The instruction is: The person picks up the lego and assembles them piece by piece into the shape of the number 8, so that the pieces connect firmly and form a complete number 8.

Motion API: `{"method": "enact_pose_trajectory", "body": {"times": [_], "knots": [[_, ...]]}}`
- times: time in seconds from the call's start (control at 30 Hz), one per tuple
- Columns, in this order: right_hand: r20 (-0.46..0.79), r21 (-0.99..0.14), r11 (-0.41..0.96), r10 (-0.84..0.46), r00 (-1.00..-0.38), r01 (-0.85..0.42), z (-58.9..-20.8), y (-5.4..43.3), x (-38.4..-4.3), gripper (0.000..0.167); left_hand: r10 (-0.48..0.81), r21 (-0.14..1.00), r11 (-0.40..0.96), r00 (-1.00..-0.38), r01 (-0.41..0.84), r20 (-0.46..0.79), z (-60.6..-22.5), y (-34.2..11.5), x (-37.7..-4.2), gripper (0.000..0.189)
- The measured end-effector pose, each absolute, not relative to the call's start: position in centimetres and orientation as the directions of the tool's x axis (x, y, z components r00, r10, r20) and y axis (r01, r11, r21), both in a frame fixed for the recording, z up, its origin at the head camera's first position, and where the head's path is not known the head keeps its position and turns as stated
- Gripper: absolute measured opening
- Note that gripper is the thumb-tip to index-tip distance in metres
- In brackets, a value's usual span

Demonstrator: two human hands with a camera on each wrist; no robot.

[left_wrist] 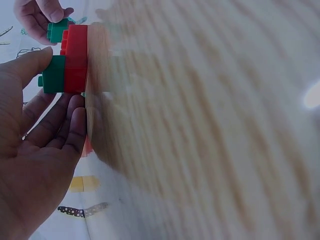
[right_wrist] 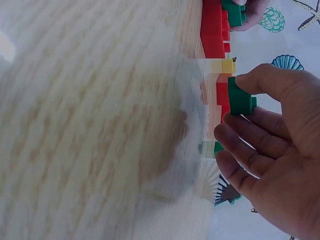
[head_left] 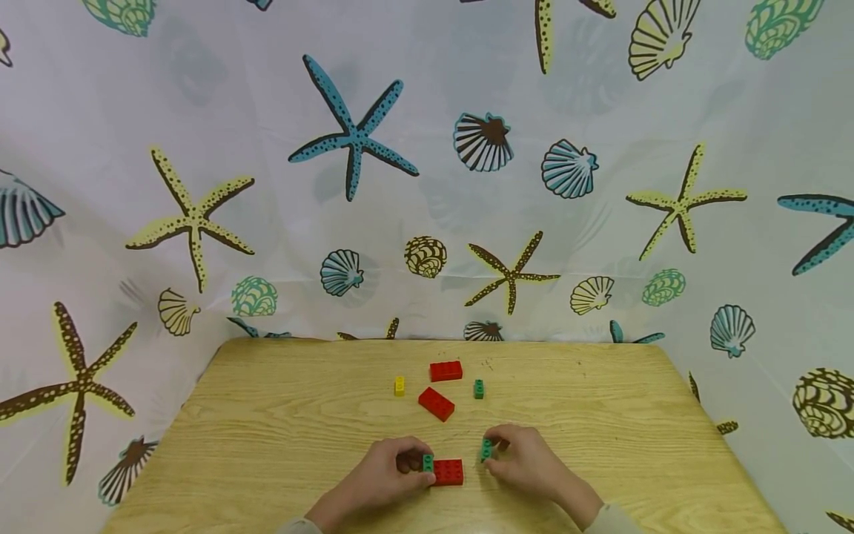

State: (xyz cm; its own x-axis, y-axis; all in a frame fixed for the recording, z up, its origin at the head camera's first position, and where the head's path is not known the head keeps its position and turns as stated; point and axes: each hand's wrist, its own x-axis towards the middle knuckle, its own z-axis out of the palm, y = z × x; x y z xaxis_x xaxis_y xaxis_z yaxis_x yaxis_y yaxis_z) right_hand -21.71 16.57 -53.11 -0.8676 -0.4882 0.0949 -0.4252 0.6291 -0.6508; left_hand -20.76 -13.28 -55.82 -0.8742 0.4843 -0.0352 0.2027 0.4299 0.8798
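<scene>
A red toy brick (head_left: 449, 472) lies flat on the wooden table near its front. On the left end of its top sits a green brick (left_wrist: 54, 74), two studs long, set crosswise. My left hand (head_left: 394, 472) pinches that green brick between thumb and fingers. To the right, a second green brick (right_wrist: 240, 96) is pinched between the thumb and fingers of my right hand (head_left: 525, 461). This brick is held above the table, apart from the red brick, with its studs facing up.
Farther back on the table (head_left: 300, 415) lie two more red bricks, one angled (head_left: 437, 404) and one behind it (head_left: 445, 371). A small yellow brick (head_left: 399, 386) is left of them, a small green brick (head_left: 479, 389) right. A shell-patterned curtain (head_left: 400, 222) surrounds the table.
</scene>
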Motion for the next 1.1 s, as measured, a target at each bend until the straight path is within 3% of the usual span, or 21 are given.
{"method": "enact_pose_trajectory", "body": {"times": [1.1], "knots": [[0.015, -0.736, 0.550, -0.570, -0.821, -0.395, -53.3, 14.5, -20.8, 0.026, 0.479, 0.886, 0.414, -0.877, 0.206, -0.020, -56.1, -13.3, -20.7, 0.031]]}}
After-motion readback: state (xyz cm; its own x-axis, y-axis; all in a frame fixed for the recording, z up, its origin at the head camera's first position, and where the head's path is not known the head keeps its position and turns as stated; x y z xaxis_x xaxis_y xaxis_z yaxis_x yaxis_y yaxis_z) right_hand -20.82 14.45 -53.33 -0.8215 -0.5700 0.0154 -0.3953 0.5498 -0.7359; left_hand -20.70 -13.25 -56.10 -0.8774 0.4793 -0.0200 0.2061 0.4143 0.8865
